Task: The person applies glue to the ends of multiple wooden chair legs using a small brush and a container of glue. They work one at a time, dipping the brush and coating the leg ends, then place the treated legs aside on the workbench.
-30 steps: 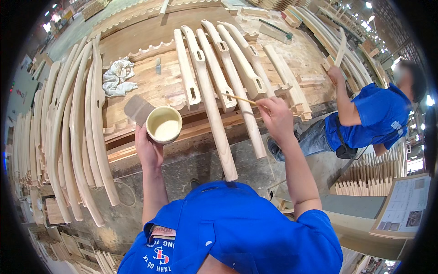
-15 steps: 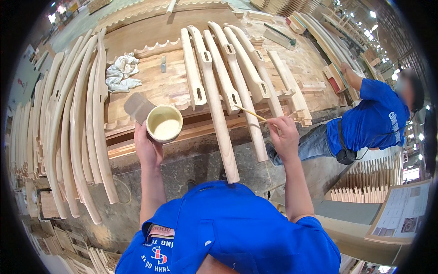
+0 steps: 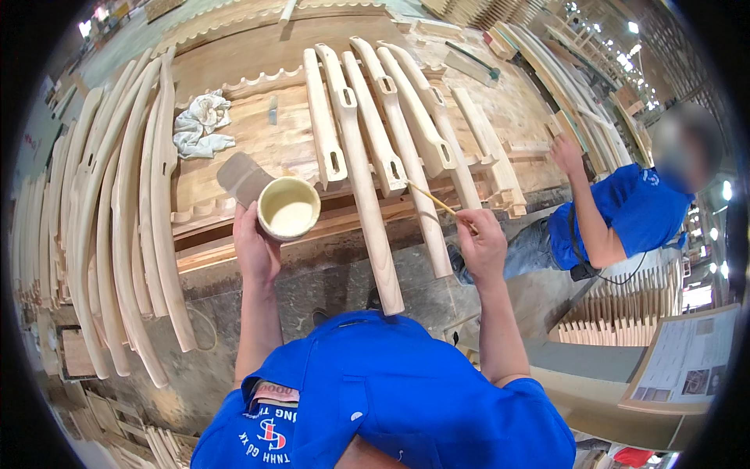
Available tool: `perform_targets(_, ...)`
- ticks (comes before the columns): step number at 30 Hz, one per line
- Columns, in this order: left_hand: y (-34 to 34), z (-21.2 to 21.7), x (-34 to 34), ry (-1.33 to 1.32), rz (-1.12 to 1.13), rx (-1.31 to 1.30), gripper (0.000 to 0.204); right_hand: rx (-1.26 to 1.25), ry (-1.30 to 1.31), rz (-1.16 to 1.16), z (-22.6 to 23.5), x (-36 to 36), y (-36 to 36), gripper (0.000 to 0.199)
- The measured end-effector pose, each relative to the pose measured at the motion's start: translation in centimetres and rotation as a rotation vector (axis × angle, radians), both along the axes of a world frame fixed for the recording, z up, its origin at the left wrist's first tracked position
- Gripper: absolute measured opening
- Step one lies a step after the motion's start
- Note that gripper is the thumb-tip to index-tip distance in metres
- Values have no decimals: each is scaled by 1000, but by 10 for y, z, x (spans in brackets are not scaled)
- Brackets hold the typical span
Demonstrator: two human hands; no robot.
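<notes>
Yellowish stick [image 3: 431, 198] pinched in our right hand [image 3: 483, 244], tip at a slotted bar [image 3: 370, 117], we grip a cup [image 3: 316, 209] in our left hand [image 3: 257, 246]

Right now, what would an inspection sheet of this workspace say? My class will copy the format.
Surface: wooden workbench, scalloped strip across it.
Work things: slotted wooden pieces, some overhanging the near edge.
Clutter: crumpled white cloth.
Hands: left hand holds a cup of cream-coloured substance; right hand holds a thin stick, tip near one piece's slotted end.
Cables: thin dark cord by the co-worker's waist.
Surroundings: more wooden pieces at left; co-worker at right.
</notes>
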State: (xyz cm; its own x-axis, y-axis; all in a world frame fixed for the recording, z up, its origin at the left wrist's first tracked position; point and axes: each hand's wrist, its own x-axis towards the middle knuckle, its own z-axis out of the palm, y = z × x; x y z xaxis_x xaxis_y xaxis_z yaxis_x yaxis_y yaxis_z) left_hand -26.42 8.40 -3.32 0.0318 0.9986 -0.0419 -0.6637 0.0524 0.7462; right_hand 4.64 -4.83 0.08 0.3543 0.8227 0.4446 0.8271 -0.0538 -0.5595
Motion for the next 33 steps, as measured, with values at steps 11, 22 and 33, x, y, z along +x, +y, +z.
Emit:
perform_targets(11, -3, 21, 9, 408, 69, 287, 28, 44, -506, 530, 107, -39, 38, 7)
perform_targets(22, -9, 30, 12, 232, 25, 260, 28, -223, -389, 860, 125, -55, 93, 7)
perform_targets(33, 0, 45, 37, 7, -23, 122, 33, -323, 159, 808, 94, -15, 101, 9)
